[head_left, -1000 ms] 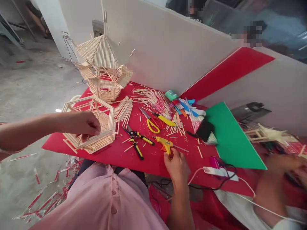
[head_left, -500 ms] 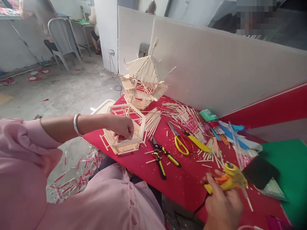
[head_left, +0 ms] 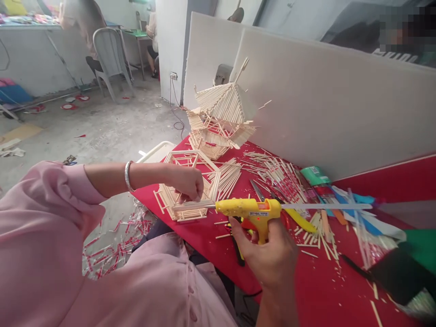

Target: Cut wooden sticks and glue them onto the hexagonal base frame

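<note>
My right hand (head_left: 270,254) is closed round the grip of a yellow glue gun (head_left: 252,210) with a glue stick out its back. Its nozzle points left and reaches the near edge of a flat hexagonal frame of wooden sticks (head_left: 185,193) on the red table (head_left: 306,290). My left hand (head_left: 185,181), a bracelet on its wrist, rests on top of that frame with fingers curled down, pinching its near side. Behind the frame stands a taller stick pagoda model (head_left: 220,120).
Loose sticks (head_left: 279,175), yellow scissors and black-yellow pliers partly hidden by the glue gun lie on the table. A green tube (head_left: 315,175) and coloured papers sit by the white partition (head_left: 323,100). Stick scraps litter the floor (head_left: 109,254). A grey chair (head_left: 109,56) stands far left.
My right hand lifted the glue gun from the table and swung it left, bringing the nozzle to the frame. My left hand stayed on the frame. The view turned left.
</note>
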The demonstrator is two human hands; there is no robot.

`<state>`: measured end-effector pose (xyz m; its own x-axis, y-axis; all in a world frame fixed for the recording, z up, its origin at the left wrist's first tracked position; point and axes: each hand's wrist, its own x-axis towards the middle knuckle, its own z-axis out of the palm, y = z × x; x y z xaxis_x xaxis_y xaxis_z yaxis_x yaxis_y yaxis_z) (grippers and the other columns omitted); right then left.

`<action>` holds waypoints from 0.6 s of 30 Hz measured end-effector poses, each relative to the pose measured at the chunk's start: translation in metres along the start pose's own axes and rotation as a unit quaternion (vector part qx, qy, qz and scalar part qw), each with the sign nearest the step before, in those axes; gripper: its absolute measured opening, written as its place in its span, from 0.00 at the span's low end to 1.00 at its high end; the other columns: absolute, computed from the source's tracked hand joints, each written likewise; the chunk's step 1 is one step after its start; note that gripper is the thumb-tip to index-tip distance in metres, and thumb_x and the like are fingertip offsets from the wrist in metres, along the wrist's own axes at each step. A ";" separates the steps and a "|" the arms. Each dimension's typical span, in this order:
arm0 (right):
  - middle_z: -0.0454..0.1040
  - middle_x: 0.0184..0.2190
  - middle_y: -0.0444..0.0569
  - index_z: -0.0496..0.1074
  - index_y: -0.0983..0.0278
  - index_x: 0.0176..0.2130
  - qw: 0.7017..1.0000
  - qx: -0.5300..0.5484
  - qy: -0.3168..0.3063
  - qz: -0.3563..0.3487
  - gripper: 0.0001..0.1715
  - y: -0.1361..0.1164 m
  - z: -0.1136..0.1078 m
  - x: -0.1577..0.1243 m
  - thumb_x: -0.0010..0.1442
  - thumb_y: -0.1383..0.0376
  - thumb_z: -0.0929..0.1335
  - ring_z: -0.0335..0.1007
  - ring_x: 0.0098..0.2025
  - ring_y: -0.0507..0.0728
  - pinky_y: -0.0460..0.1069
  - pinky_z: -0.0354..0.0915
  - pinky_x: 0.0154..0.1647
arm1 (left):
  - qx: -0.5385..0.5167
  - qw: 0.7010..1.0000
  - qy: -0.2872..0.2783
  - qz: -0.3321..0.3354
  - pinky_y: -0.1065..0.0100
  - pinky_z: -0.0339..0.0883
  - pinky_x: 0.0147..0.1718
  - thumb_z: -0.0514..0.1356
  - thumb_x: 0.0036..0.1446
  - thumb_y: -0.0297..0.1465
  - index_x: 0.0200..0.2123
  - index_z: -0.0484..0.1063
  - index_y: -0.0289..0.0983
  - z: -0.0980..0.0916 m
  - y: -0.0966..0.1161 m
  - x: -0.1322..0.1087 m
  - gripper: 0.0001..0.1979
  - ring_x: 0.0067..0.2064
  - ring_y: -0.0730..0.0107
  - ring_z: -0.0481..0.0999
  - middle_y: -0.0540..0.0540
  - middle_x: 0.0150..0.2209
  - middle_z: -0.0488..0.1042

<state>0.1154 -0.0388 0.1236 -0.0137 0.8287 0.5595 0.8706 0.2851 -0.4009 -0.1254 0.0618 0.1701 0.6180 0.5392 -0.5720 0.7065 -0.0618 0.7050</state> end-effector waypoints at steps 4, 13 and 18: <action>0.62 0.19 0.41 0.64 0.59 0.30 0.996 -0.041 0.001 -0.084 0.18 -0.011 0.010 0.003 0.56 0.49 0.69 0.60 0.20 0.53 0.49 0.56 0.23 | 0.001 0.999 0.036 0.018 0.72 0.57 0.21 0.59 0.47 0.26 0.23 0.74 0.35 0.000 -0.003 -0.002 0.04 0.19 0.79 0.66 0.53 0.19 0.71; 0.70 0.27 0.48 0.67 0.62 0.35 0.983 -0.088 -0.026 -0.160 0.12 -0.032 0.029 0.007 0.61 0.56 0.64 0.66 0.25 0.56 0.49 0.55 0.23 | -0.003 0.995 0.083 0.050 0.74 0.54 0.19 0.61 0.47 0.30 0.25 0.77 0.35 -0.008 -0.015 -0.012 0.06 0.20 0.81 0.62 0.52 0.21 0.72; 0.71 0.28 0.49 0.68 0.63 0.37 0.980 -0.093 -0.039 -0.173 0.12 -0.031 0.034 0.006 0.61 0.57 0.64 0.67 0.26 0.56 0.49 0.55 0.23 | 0.008 0.994 0.091 0.058 0.73 0.54 0.20 0.61 0.46 0.31 0.25 0.79 0.37 -0.010 -0.021 -0.010 0.06 0.21 0.79 0.63 0.52 0.21 0.72</action>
<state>0.0721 -0.0261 0.1152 -0.3555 0.7344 0.5782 0.8813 0.4694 -0.0544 -0.1505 0.0663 0.1655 0.6238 0.6707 -0.4013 0.6408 -0.1449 0.7539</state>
